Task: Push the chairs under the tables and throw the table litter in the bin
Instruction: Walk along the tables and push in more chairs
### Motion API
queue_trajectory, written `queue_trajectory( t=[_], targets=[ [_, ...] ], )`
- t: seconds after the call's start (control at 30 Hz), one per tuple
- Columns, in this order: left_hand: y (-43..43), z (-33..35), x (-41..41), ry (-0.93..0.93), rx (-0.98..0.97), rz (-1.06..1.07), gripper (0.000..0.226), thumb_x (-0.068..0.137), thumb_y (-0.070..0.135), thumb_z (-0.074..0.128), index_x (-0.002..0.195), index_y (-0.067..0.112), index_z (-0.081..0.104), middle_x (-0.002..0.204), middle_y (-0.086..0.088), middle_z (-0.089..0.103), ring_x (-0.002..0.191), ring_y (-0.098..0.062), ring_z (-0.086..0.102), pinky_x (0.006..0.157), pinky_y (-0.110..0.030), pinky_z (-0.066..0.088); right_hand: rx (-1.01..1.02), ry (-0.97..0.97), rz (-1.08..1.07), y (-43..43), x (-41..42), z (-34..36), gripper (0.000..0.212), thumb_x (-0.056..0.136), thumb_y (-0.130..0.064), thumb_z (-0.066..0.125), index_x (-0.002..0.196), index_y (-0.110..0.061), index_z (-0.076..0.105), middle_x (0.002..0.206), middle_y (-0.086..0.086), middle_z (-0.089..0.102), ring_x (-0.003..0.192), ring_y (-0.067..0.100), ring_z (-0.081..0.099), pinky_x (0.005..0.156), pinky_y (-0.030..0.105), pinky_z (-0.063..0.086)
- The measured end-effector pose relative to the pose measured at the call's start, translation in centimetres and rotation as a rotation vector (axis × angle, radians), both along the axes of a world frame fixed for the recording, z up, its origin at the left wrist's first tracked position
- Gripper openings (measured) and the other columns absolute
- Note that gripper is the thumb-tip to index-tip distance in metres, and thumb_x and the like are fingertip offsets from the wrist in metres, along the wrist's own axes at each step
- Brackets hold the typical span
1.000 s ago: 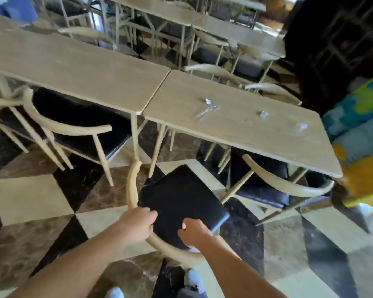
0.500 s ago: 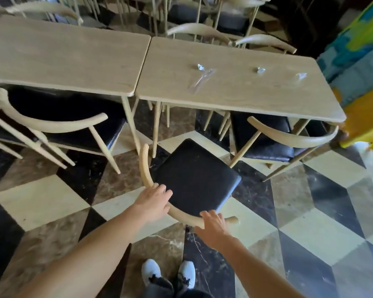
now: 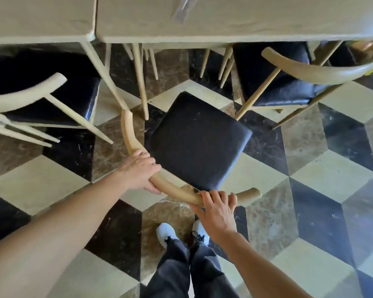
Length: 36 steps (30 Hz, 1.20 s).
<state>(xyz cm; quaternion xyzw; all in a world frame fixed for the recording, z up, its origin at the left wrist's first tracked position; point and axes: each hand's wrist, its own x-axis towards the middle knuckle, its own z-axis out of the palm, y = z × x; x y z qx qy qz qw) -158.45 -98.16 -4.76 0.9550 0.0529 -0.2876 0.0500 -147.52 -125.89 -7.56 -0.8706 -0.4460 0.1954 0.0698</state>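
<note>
A chair with a black padded seat (image 3: 199,140) and a curved pale wooden backrest (image 3: 129,134) stands on the floor in front of me, turned at an angle and clear of the table. My left hand (image 3: 141,172) grips the backrest at its left bend. On the right part of the same rail, my right hand (image 3: 216,210) is closed over the wood. The right-hand table (image 3: 235,26) runs along the top edge, with a clear plastic wrapper (image 3: 182,9) lying on it.
A second table (image 3: 39,22) abuts it on the left. Chairs are tucked under at the left (image 3: 30,93) and the right (image 3: 310,72). Thin table legs (image 3: 140,82) stand just beyond the seat. The floor is checkered tile. My feet (image 3: 181,233) are below the chair.
The view has tilted down and closer to the tables. The chair has turned and slid nearer the right-hand table. Both hands stay on the backrest, the right one now closed over it.
</note>
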Motion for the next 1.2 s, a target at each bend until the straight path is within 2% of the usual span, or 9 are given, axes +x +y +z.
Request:
queue_trajectory(
  t=[0.13, 0.3, 0.47, 0.6, 0.7, 0.83, 0.9, 1.03, 1.2],
  targets=[
    [0.0, -0.5, -0.4, -0.119, 0.043, -0.027, 0.078, 0.073, 0.088, 0.039, 0.109, 0.023, 0.060, 0.111, 0.004, 0.065, 0.110, -0.024, 0.056, 0.107, -0.043, 0.034, -0.024, -0.020, 0.036, 0.0, 0.7, -0.1, 0.053, 0.093, -0.061, 0.034, 0.117, -0.022, 0.061, 0.097, -0.004, 0.060, 0.097, 0.029, 0.052, 0.100, 0.053, 0.025],
    [-0.2, -1.1, -0.4, -0.281, 0.062, -0.032, 0.073, 0.069, 0.084, 0.054, 0.095, 0.017, 0.068, 0.094, 0.001, 0.071, 0.091, -0.024, 0.064, 0.095, -0.044, 0.046, 0.005, -0.048, 0.077, 0.0, 1.6, -0.2, 0.047, 0.094, -0.058, 0.036, 0.115, -0.024, 0.061, 0.096, -0.003, 0.060, 0.094, 0.028, 0.052, 0.098, 0.055, 0.027],
    [-0.6, -1.9, 0.6, -0.316, 0.078, 0.039, 0.075, 0.070, 0.084, 0.043, 0.086, 0.016, 0.069, 0.086, -0.001, 0.070, 0.084, -0.025, 0.065, 0.093, -0.045, 0.047, 0.028, -0.049, 0.160, 0.7, 5.2, -0.2, 0.047, 0.096, -0.059, 0.033, 0.117, -0.025, 0.056, 0.101, -0.001, 0.061, 0.097, 0.029, 0.053, 0.098, 0.056, 0.028],
    [-1.1, -2.2, 2.8, -0.283, 0.096, 0.133, 0.068, 0.066, 0.081, 0.060, 0.087, 0.017, 0.069, 0.088, -0.001, 0.071, 0.086, -0.026, 0.065, 0.094, -0.047, 0.047, 0.072, -0.079, 0.253, 1.8, 9.8, -0.4, 0.044, 0.094, -0.060, 0.043, 0.112, -0.022, 0.056, 0.096, 0.000, 0.060, 0.092, 0.029, 0.054, 0.094, 0.056, 0.034],
    [-1.1, -2.0, 5.4, -0.277, 0.120, 0.203, 0.067, 0.066, 0.080, 0.063, 0.087, 0.017, 0.070, 0.088, -0.001, 0.072, 0.086, -0.026, 0.065, 0.092, -0.047, 0.046, 0.105, -0.095, 0.305, 3.0, 14.1, -0.5, 0.038, 0.093, -0.059, 0.051, 0.107, -0.023, 0.056, 0.092, -0.001, 0.059, 0.088, 0.028, 0.054, 0.094, 0.054, 0.032],
    [-1.4, -1.7, 8.7, -0.251, 0.126, 0.281, 0.080, 0.070, 0.088, 0.038, 0.092, 0.018, 0.071, 0.094, -0.001, 0.073, 0.090, -0.027, 0.066, 0.093, -0.048, 0.045, 0.096, -0.087, 0.389, 4.2, 19.2, -0.9, 0.047, 0.094, -0.063, 0.036, 0.110, -0.024, 0.056, 0.093, 0.001, 0.058, 0.089, 0.028, 0.052, 0.093, 0.055, 0.032],
    [-1.3, -1.9, 10.0, -0.199, 0.126, 0.313, 0.091, 0.071, 0.090, 0.027, 0.100, 0.016, 0.071, 0.102, -0.002, 0.073, 0.097, -0.027, 0.065, 0.096, -0.047, 0.043, 0.090, -0.082, 0.425, 5.1, 21.3, -0.8, 0.045, 0.092, -0.062, 0.040, 0.113, -0.026, 0.057, 0.094, 0.001, 0.058, 0.089, 0.028, 0.052, 0.093, 0.056, 0.034],
    [-0.3, -2.4, 12.0, -0.173, 0.139, 0.362, 0.092, 0.071, 0.092, 0.030, 0.108, 0.018, 0.070, 0.109, -0.001, 0.071, 0.104, -0.027, 0.061, 0.097, -0.045, 0.040, 0.062, -0.072, 0.488, 7.4, 24.5, -0.2, 0.043, 0.091, -0.061, 0.044, 0.114, -0.027, 0.058, 0.096, 0.002, 0.060, 0.091, 0.029, 0.053, 0.093, 0.058, 0.037],
    [1.8, -2.6, 13.8, -0.148, 0.136, 0.390, 0.096, 0.068, 0.095, 0.018, 0.097, 0.019, 0.069, 0.096, 0.001, 0.071, 0.094, -0.027, 0.060, 0.091, -0.043, 0.038, 0.034, -0.072, 0.526, 10.5, 27.2, 0.3, 0.043, 0.091, -0.061, 0.044, 0.113, -0.026, 0.059, 0.095, 0.004, 0.060, 0.092, 0.030, 0.053, 0.093, 0.059, 0.038]
  ],
)
